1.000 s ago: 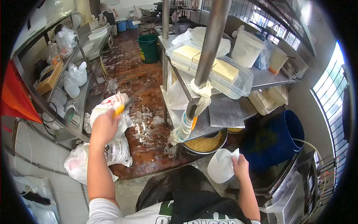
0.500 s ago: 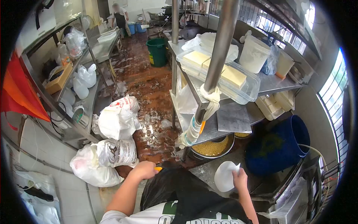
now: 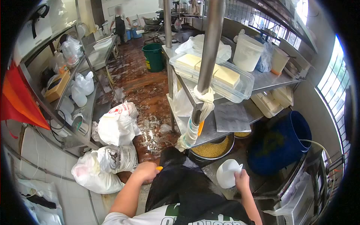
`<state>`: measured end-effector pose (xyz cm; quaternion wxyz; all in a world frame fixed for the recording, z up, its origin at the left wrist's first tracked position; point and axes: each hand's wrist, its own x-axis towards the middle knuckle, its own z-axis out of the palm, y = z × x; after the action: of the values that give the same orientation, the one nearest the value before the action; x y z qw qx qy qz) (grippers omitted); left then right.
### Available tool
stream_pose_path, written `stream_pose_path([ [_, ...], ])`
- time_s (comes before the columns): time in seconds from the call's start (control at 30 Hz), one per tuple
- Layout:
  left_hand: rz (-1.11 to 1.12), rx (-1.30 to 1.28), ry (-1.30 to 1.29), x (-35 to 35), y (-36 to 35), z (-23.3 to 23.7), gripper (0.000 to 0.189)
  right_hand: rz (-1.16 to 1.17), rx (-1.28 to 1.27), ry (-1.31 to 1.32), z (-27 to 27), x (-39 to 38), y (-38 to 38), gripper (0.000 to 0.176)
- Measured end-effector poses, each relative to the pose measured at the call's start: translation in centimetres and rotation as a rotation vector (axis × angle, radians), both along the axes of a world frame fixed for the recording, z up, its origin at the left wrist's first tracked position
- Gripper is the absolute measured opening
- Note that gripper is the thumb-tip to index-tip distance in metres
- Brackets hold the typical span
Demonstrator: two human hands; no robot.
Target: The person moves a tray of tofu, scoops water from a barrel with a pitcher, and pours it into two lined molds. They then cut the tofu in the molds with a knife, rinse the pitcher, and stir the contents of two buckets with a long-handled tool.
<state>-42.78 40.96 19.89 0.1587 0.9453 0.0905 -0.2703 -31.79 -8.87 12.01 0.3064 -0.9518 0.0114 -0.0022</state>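
Note:
My left hand [image 3: 146,172] is closed round a small yellow-orange object [image 3: 159,168], whose end shows beside the fingers, over the dark apron [image 3: 180,187]. What the rest of that object is, I cannot make out. My right hand [image 3: 242,179] grips a white plastic jug [image 3: 227,173] at its right side, with the jug's opening partly showing. Behind the jug, under the metal shelf, a large metal bowl [image 3: 195,156] holds yellow grains [image 3: 212,149]. To the jug's right leans a blue barrel [image 3: 275,148].
White sacks [image 3: 119,125] lie on the wet floor at left. A metal rack [image 3: 198,137] with a cloth-wrapped post bears a container of pale yellow blocks [image 3: 243,88]. A green bin [image 3: 153,58] stands ahead; a person [image 3: 120,26] stands far back.
The jug has tilted so that more of its body and opening shows. The view has shifted slightly, and the far person now stands more upright. Both hands keep their hold.

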Motion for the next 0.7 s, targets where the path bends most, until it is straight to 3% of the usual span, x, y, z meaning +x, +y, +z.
stream_pose_path([
  [0.1, 0.222, -0.008, -0.153, -0.1, 2.7, 0.7, 0.038, 0.003, -0.003, 0.058, -0.4, -0.8, -0.2, 0.035],
  [0.27, 0.500, -0.147, -0.396, 0.7, 6.0, 7.0, 0.039, 0.047, 0.001, 0.096, -1.5, -0.7, -0.6, 0.037],
  [0.33, 0.623, -0.255, -0.958, 0.8, 5.9, 8.5, 0.039, 0.057, -0.007, 0.100, -1.0, -0.5, 0.0, 0.037],
  [0.43, 0.647, -0.287, -1.165, 0.9, 4.2, 9.7, 0.037, 0.031, 0.004, 0.080, 0.2, -0.1, 1.4, 0.035],
  [0.47, 0.644, -0.285, -1.164, 0.5, 4.3, 9.9, 0.037, 0.026, 0.032, 0.042, 0.4, 0.1, 1.8, 0.033],
  [0.53, 0.521, -0.044, -0.678, -1.0, 4.5, 9.4, 0.034, 0.027, 0.077, 0.045, 1.0, 0.5, 2.1, 0.030],
  [0.57, 0.465, 0.000, -0.556, -1.4, 4.3, 8.5, 0.034, 0.034, 0.119, -0.045, -0.2, 1.3, 2.1, 0.031],
  [0.6, 0.385, 0.038, -0.427, -1.7, 3.7, 7.1, 0.033, 0.018, 0.152, -0.131, -1.2, 1.6, 1.5, 0.032],
  [0.7, 0.226, 0.019, -0.191, -2.6, 2.2, 0.9, 0.035, -0.088, 0.143, -0.182, 2.2, 3.7, 2.4, 0.034],
])
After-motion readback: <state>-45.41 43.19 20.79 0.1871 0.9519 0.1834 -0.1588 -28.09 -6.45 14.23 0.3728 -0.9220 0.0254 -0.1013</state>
